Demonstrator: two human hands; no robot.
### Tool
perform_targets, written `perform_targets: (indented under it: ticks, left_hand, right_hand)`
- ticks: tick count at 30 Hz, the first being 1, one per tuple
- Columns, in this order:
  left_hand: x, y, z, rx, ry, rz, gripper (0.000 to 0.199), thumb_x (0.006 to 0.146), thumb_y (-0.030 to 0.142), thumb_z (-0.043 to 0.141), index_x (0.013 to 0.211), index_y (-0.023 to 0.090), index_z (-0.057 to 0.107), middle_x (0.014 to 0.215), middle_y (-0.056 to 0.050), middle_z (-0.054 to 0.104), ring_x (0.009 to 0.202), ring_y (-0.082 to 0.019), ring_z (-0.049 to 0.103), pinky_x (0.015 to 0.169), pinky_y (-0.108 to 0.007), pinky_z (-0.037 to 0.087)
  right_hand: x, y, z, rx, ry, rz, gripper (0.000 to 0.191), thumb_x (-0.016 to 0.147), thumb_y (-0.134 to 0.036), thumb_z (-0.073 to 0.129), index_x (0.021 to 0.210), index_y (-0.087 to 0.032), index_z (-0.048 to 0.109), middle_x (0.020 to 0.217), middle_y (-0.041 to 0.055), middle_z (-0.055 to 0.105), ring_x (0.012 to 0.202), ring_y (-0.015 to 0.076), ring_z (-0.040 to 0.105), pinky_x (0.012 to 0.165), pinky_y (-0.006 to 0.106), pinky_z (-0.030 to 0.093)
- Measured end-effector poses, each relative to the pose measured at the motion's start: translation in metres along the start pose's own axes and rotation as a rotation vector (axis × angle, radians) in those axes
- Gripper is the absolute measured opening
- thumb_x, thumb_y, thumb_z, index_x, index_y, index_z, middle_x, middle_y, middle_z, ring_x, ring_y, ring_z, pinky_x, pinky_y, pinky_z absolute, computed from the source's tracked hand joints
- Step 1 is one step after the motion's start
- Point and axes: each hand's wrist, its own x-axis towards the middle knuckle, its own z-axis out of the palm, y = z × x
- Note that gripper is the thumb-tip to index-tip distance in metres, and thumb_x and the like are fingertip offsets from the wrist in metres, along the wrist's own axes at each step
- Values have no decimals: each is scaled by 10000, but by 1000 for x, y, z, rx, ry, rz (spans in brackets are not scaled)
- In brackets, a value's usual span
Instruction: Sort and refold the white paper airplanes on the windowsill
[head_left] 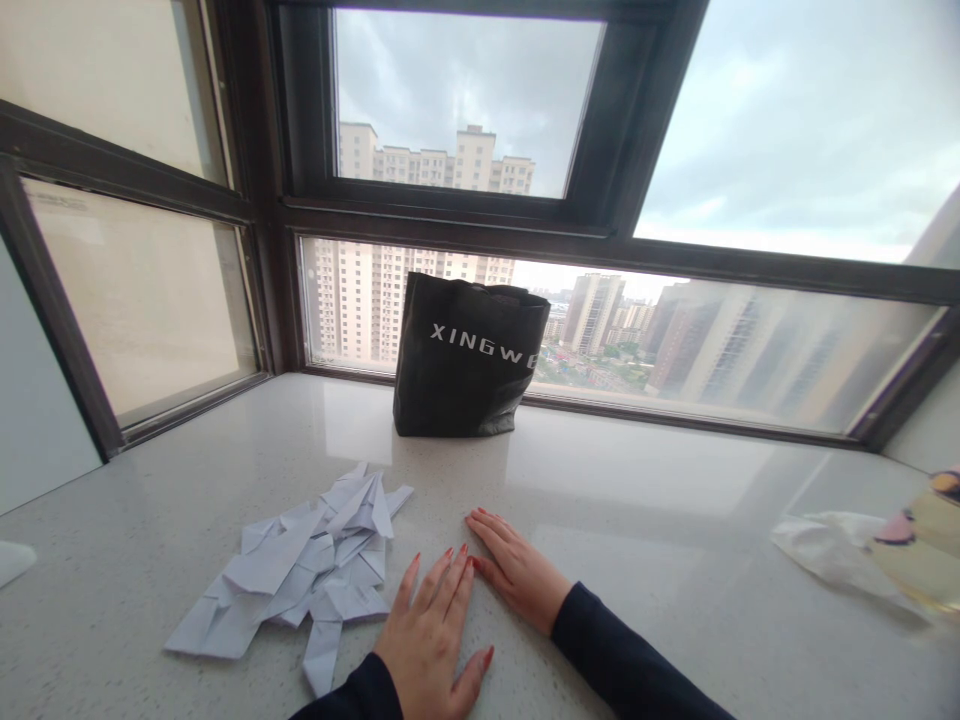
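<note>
Folded-paper pile [300, 575] is front-left of black bag [465, 375], long axis slanting bagward. I see left hand [431, 630] nearer, just beside it; right hand [521, 570] fronts bag. Both empty, fingers flat, slightly spread.

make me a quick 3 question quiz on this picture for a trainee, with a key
1. True or false: the bag is lying on its side.
2. Multiple choice: the right hand is a) clenched in a fist b) open, fingers out c) inside the bag.
3. Short answer: which hand is nearer the paper?

Key: 1 false, it stands upright; 2 b; 3 the left hand.
</note>
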Motion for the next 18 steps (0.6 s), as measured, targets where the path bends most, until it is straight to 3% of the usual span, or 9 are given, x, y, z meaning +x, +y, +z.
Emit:
perform_targets:
  ticks: [4,15,18]
  left_hand:
    - [-1,-8,4,-12,-22,90,605,857,503,257,1320,116,284,1362,-112,310,1229,-279,271,982,-471,199]
    - [-1,-3,3,18,18,18,600,847,511,265,1309,132,314,1348,-95,344,1223,-268,279,997,-452,180]
    - [-1,-6,6,9,21,61,604,849,508,269,1321,132,288,1351,-101,337,1222,-268,283,992,-443,190]
  right_hand:
    - [0,1,1,3,11,-12,430,871,-293,354,1224,-56,424,1266,176,446,1216,223,341,1015,404,287]
    - [-1,3,3,17,33,-20,428,875,-312,347,1234,-90,419,1267,163,450,1216,222,341,1011,409,293]
    - [-1,3,2,24,34,-23,427,875,-313,350,1235,-92,419,1266,163,450,1218,223,337,1012,408,291]
